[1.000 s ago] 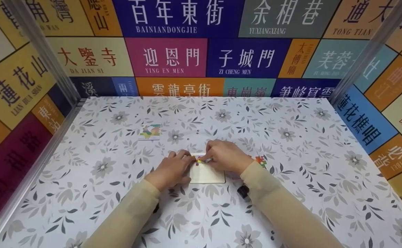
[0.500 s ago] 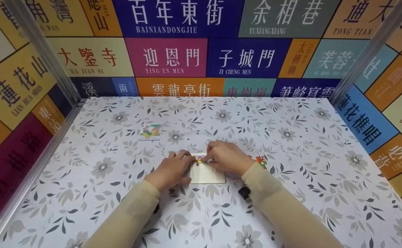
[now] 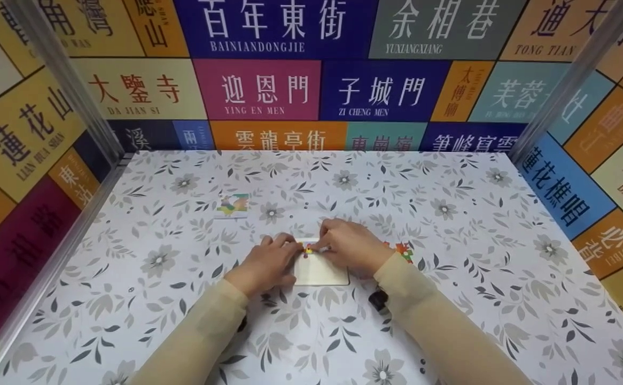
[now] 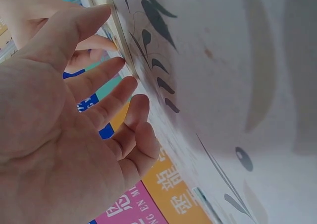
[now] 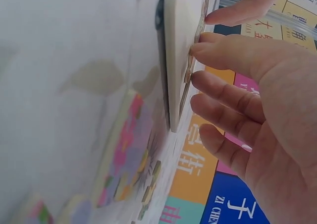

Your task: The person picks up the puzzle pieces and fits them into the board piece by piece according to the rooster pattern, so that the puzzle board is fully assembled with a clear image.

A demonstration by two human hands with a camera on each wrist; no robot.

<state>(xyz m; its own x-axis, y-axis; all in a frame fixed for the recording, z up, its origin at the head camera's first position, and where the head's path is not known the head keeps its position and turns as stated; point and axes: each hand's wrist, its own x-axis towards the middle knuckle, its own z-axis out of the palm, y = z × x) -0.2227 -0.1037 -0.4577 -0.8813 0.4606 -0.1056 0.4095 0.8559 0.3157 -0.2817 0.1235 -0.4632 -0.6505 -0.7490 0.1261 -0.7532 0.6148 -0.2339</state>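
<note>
A cream puzzle board (image 3: 322, 274) lies flat on the table between both hands. Small coloured jigsaw pieces (image 3: 308, 248) lie along its far part, partly covered by fingers. My left hand (image 3: 269, 263) rests at the board's left edge, thumb by the near corner and index fingertip at the pieces; its other fingers are loosely bent in the left wrist view. From the right, my right hand (image 3: 353, 243) reaches over the board. In the right wrist view its thumb and fingertips (image 5: 200, 48) press on the thin pieces on the board's face.
More jigsaw pieces (image 3: 405, 251) lie right of the board, partly behind the right wrist; a pink and purple piece (image 5: 124, 149) shows close up. A colourful picture square (image 3: 233, 205) lies farther back left. Lettered panels (image 3: 269, 88) wall in the flower-patterned table (image 3: 183, 331).
The right forearm has shifted slightly to the right, uncovering a little more of the pieces beside it. Both hands otherwise stay in place on the board.
</note>
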